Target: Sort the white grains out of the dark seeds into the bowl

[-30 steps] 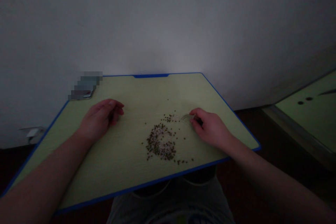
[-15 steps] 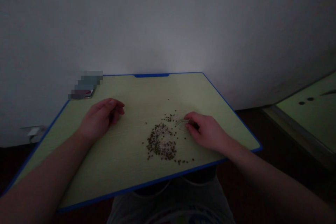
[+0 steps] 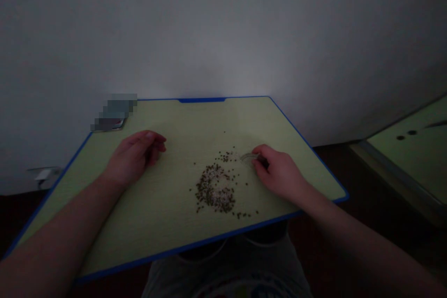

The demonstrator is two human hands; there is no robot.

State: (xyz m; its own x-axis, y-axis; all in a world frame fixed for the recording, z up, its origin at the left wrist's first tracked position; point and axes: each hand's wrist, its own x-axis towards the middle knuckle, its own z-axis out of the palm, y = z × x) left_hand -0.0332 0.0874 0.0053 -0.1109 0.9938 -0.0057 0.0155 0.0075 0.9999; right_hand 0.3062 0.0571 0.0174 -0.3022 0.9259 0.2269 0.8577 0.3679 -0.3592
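I'm pinching a clear curved piece [image 3: 246, 158] in my right hand [image 3: 279, 172], at two o'clock from the grain pile [image 3: 210, 197], and drawing back from the small cluster [image 3: 227, 155], probably ending one stroke. My left hand [image 3: 128, 160] is resting curled at ten o'clock; whether it's holding anything, I can't tell.

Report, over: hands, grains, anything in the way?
Right hand gripping curved piece, near grain pile. Left hand loosely curled, clear of pile. Stray grains alongside; no obstruction seen.
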